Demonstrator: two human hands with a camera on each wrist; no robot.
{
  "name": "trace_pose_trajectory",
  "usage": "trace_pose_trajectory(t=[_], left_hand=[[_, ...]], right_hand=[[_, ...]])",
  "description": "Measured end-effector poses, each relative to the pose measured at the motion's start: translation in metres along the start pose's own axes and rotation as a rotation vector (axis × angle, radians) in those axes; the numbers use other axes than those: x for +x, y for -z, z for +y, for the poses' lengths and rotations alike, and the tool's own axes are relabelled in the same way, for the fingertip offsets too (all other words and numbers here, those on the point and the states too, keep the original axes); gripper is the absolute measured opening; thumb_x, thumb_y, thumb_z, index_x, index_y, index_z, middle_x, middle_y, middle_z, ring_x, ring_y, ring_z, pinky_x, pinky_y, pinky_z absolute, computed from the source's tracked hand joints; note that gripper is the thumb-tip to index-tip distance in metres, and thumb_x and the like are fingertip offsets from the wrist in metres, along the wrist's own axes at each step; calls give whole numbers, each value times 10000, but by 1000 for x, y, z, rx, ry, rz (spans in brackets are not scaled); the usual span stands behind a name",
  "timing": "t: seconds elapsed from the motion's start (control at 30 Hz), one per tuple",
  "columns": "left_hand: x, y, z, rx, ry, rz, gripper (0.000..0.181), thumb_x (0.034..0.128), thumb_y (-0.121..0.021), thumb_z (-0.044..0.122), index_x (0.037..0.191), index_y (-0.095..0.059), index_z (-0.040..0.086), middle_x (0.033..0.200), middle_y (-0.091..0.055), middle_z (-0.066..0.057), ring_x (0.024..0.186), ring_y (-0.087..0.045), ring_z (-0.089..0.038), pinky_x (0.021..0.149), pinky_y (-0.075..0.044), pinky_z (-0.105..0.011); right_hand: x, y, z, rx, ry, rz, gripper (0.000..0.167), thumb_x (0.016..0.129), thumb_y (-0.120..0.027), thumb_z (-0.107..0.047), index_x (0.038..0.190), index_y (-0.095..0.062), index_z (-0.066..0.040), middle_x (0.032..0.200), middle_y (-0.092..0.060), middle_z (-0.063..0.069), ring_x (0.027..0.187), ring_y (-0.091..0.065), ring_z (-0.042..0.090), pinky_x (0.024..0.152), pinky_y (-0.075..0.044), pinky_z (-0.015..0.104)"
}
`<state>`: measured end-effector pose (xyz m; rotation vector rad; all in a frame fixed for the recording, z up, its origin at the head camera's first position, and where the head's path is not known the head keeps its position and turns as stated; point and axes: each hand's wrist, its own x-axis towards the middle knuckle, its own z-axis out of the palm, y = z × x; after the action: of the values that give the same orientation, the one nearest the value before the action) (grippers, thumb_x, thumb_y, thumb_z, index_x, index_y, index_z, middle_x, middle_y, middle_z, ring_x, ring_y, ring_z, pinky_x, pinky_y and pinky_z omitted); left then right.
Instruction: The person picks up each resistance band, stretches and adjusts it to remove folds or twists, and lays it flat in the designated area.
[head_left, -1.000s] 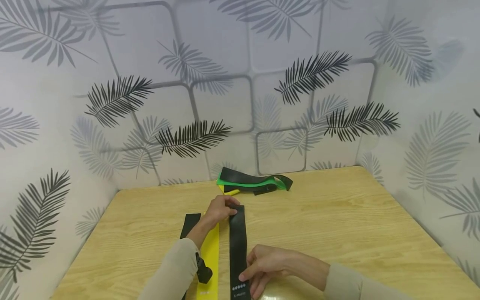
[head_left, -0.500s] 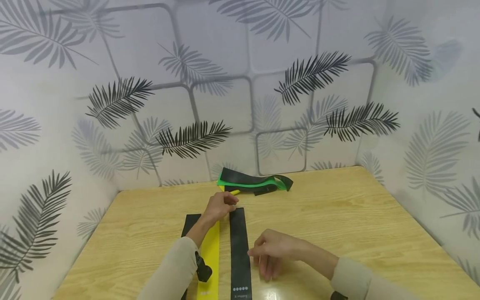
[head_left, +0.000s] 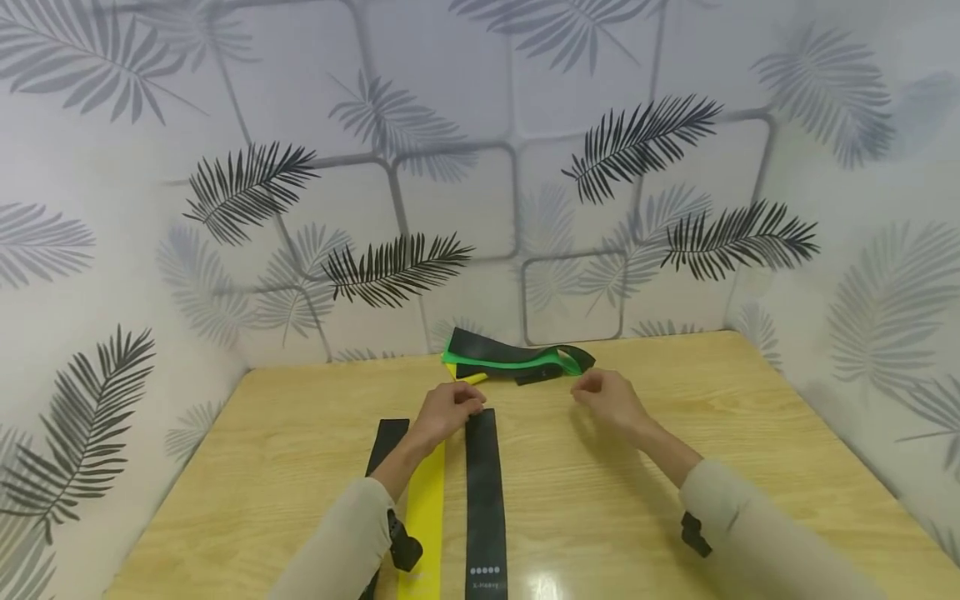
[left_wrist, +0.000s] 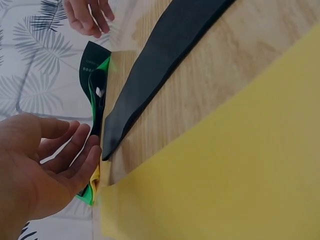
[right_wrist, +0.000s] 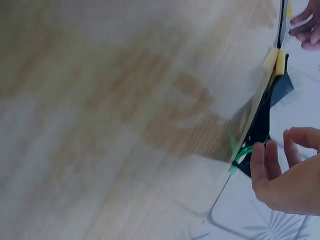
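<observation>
A black resistance band [head_left: 486, 500] marked "X-Heavy" lies flat and lengthwise on the table. My left hand [head_left: 448, 408] is at its far end, fingers loosely bent and apart from the band in the left wrist view. Left of it lie a yellow resistance band [head_left: 425, 517] and another black band [head_left: 392, 437], both partly hidden by my left arm. At the back, a loose pile of black, green and yellow bands [head_left: 498, 352] rests near the wall. My right hand [head_left: 611, 400] hovers just right of that pile, fingers loosely curled and holding nothing.
The wooden table [head_left: 712, 400] meets a leaf-patterned wall [head_left: 465, 292] at the back, with more wall at both sides. Dark wrist straps sit on both sleeves.
My right hand has left the near part of the black X-Heavy band and moved up and right towards the pile. My left hand's fingers have let go of that band's far end.
</observation>
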<state>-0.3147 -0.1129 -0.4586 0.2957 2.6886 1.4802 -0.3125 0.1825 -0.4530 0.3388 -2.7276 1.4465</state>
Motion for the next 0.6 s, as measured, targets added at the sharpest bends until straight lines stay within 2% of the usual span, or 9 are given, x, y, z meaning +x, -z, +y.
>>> trace_pose_trajectory(t=[0.07,0.17,0.23,0.3,0.37,0.47,0.53,0.6], left_hand=[[-1,-2,2,-35,-4,-13,198,1054,-609,113,1158,-739,5,1080,-745,-119,1023,-696,-308,877,-583,-396],[-4,-9,6,-68,-30,-36,206,1055,-607,110,1160,-737,-9,1064,-750,-126,1019,-704,-321,886,-593,-419],[-4,-14,9,-80,-45,-46,204,1054,-611,115,1159,-739,-5,1046,-753,-117,1011,-709,-320,881,-597,-423],[-4,-20,12,-90,-62,-58,204,1055,-610,116,1154,-737,-8,1028,-757,-119,1002,-714,-324,874,-602,-424],[-4,-25,15,-97,-61,-70,207,1059,-605,126,1154,-741,2,1019,-760,-115,995,-718,-329,874,-603,-428],[-3,-31,19,-112,-63,-90,215,1063,-596,130,1153,-738,-2,1014,-759,-126,982,-725,-343,878,-606,-441],[-2,-35,22,-134,-48,-103,220,1064,-594,142,1157,-737,2,1018,-759,-122,986,-728,-339,894,-604,-450],[-1,-37,24,-169,-25,-118,231,1067,-593,159,1170,-731,5,1022,-756,-123,999,-726,-332,920,-599,-452]], right_hand=[[9,6,5,-48,21,60,170,1006,-631,-42,1112,-692,77,1198,-663,265,1133,-614,441,954,-544,541],[18,12,12,-80,26,99,210,983,-636,-27,1132,-682,114,1363,-510,380,1310,-430,577,1088,-389,697],[24,15,15,-94,15,95,249,979,-631,-41,1159,-675,126,1463,-387,420,1390,-293,632,1134,-272,760],[29,16,17,-107,6,62,302,989,-623,-73,1201,-655,139,1540,-283,434,1439,-186,663,1146,-211,787],[34,16,18,-110,-4,21,376,999,-612,-97,1273,-606,160,1589,-234,414,1463,-169,652,1163,-214,764],[36,13,17,-109,-12,-24,510,1008,-600,-119,1393,-479,194,1583,-261,406,1448,-259,617,1164,-288,714],[36,9,14,-102,-8,-15,547,1005,-596,-104,1430,-427,198,1546,-335,396,1425,-331,584,1172,-316,673],[34,6,8,-94,19,21,513,1001,-582,-76,1414,-444,196,1481,-415,393,1385,-398,571,1149,-366,655]])
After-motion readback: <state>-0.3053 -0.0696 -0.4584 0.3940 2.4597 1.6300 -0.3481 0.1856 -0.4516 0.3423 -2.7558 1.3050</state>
